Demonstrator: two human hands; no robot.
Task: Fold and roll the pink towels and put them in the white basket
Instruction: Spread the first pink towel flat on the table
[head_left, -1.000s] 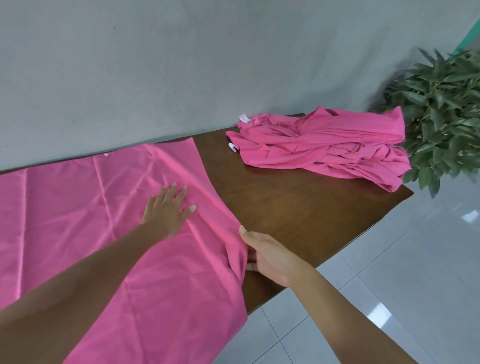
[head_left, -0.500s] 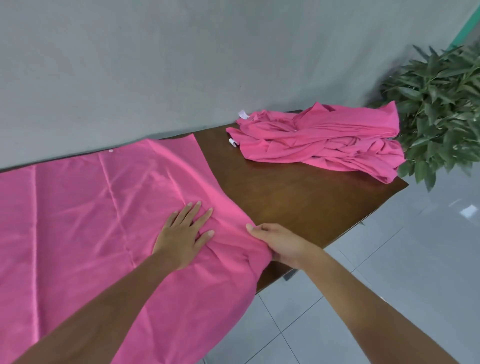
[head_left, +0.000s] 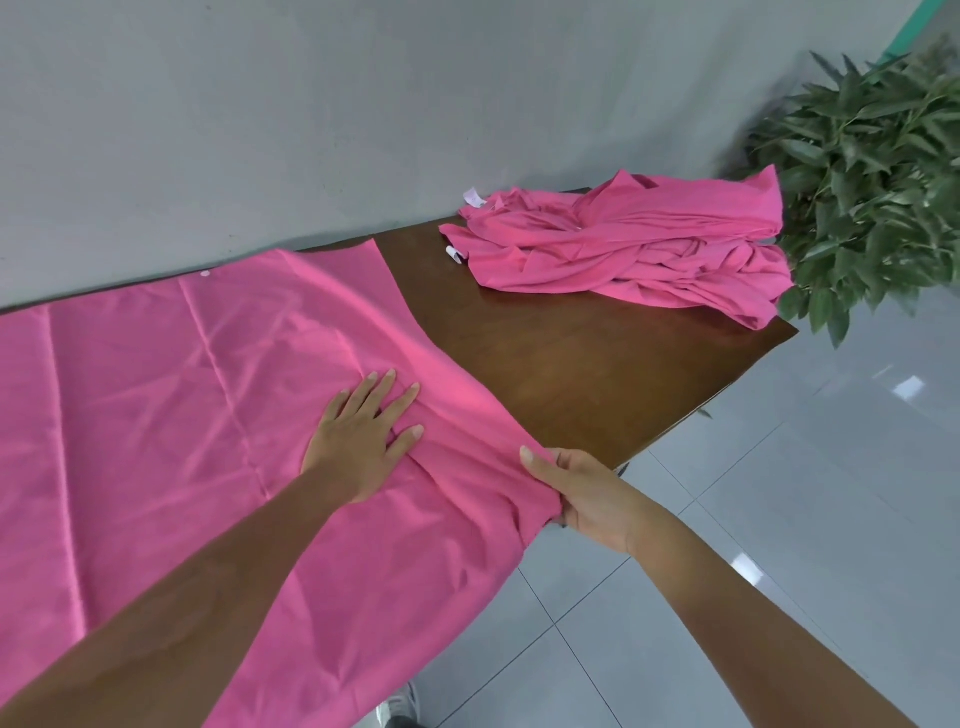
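Spread flat over the left part of the dark brown wooden table (head_left: 597, 374): one thin, smooth pink towel (head_left: 156, 405), its near edge hanging past the table's front. Pressed palm-down on it, fingers straight and splayed: left hand (head_left: 363, 441). Pinching a bunched fold at the towel's right near corner, thumb on top and fingers curled under: right hand (head_left: 582, 493).

Likely trouble: slippery cloth sliding off the front edge under the weight of the overhang if the flat palm lifts too early. Also possible: a skewed fold, given the wrinkles fanning out between the two hands. Less likely: dragging into the crumpled heap of pink towels (head_left: 623, 249) at the table's far right end, well apart for now.

Nowhere in view: the white basket. Cut off: the towel's left end, and its hanging part behind the forearms. Hidden: the right hand's fingertips beneath the fold. Impossible to count: towels in the heap, beside a leafy green plant (head_left: 872, 171).
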